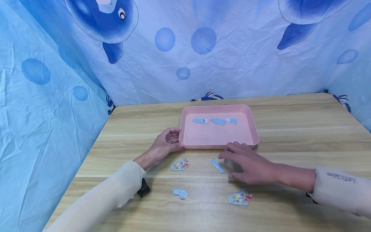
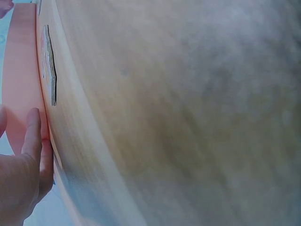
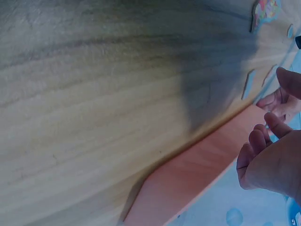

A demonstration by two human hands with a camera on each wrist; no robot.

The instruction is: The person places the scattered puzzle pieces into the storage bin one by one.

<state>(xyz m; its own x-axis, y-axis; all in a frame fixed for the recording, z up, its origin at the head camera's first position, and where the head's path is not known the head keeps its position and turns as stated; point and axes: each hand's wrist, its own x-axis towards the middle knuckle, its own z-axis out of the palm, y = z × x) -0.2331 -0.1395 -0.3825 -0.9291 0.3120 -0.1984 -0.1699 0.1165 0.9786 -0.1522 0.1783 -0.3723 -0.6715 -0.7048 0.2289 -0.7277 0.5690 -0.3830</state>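
Observation:
A pink tray sits toward the back of the table, with three light-blue puzzle pieces in a row inside. My left hand touches the tray's left near corner, fingers along its outer wall. Above the table by the tray's near right edge, my right hand is loosely bent and holds nothing visible. Just left of its fingers lies a narrow blue puzzle piece. A colourful map-like piece lies below the left hand.
Nearer the front are a small curved blue piece and another multicoloured piece. The wood-grain table meets a blue curtain printed with dolphins and bubbles at the back and sides.

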